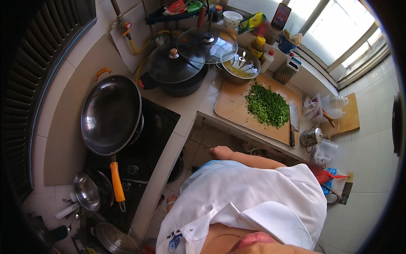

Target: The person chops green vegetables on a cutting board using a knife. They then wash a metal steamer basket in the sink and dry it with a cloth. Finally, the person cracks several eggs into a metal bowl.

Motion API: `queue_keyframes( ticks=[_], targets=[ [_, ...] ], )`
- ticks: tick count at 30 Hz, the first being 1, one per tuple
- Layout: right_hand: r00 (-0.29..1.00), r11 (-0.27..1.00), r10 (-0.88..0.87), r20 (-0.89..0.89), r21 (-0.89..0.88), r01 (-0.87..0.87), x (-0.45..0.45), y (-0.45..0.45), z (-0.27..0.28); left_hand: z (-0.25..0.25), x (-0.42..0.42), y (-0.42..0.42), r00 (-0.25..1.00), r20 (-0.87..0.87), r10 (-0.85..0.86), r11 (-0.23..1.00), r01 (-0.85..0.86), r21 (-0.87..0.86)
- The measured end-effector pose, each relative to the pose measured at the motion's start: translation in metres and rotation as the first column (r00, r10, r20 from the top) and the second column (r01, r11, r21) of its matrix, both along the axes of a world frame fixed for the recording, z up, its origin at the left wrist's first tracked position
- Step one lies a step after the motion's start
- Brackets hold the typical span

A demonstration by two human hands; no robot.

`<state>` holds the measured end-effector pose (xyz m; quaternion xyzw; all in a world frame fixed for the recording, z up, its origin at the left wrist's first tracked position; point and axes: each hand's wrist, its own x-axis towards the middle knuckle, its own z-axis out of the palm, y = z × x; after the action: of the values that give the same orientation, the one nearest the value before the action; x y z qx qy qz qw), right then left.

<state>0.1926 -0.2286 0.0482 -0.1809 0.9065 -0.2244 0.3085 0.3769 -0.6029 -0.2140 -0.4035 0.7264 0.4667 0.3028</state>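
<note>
My right hand (221, 153) hangs in front of my white shirt, its fingers curled with no object visible in it. It is below the counter edge, apart from the cutting board (231, 101). Low by my left side, my left hand (171, 198) shows only in part, with a band at the wrist; its fingers cannot be made out. On the board lies a heap of chopped green leaves (267, 104), beside a cleaver (293, 119) with a black handle. A large wok (111, 114) with an orange handle (117, 182) rests tilted over the black glass cooktop (158, 127).
A lidded black pot (177, 70) stands in the corner beside a glass-lidded pot (242, 66); another glass lid (207, 46) overlaps both. A box grater (287, 70), bottles and a steel kettle (311, 136) line the right counter. Steel bowls (86, 192) and a colander (116, 238) sit lower left.
</note>
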Motion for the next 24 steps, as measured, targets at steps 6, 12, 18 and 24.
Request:
queue_keyframes(
  ticks=[6,12,18,24],
  targets=[
    [1.000,1.000,-0.010,0.027,-0.003,0.011,0.002,-0.032,-0.003,0.000,-0.002,-0.010,0.997,-0.061,-0.043,0.999,0.042,-0.016],
    [0.998,0.992,-0.007,-0.066,-0.129,-0.002,0.001,-0.047,-0.017,0.006,-0.022,-0.022,0.986,-0.157,-0.056,0.997,0.049,-0.052],
    [0.999,0.998,0.020,-0.040,-0.066,-0.022,-0.008,-0.060,-0.031,0.033,0.073,-0.029,0.977,-0.144,0.158,0.979,-0.174,-0.105],
    [0.996,0.979,0.074,-0.045,-0.188,-0.081,-0.007,-0.074,-0.030,0.048,0.210,0.002,0.900,-0.098,0.424,0.884,-0.435,-0.170]
  ],
)
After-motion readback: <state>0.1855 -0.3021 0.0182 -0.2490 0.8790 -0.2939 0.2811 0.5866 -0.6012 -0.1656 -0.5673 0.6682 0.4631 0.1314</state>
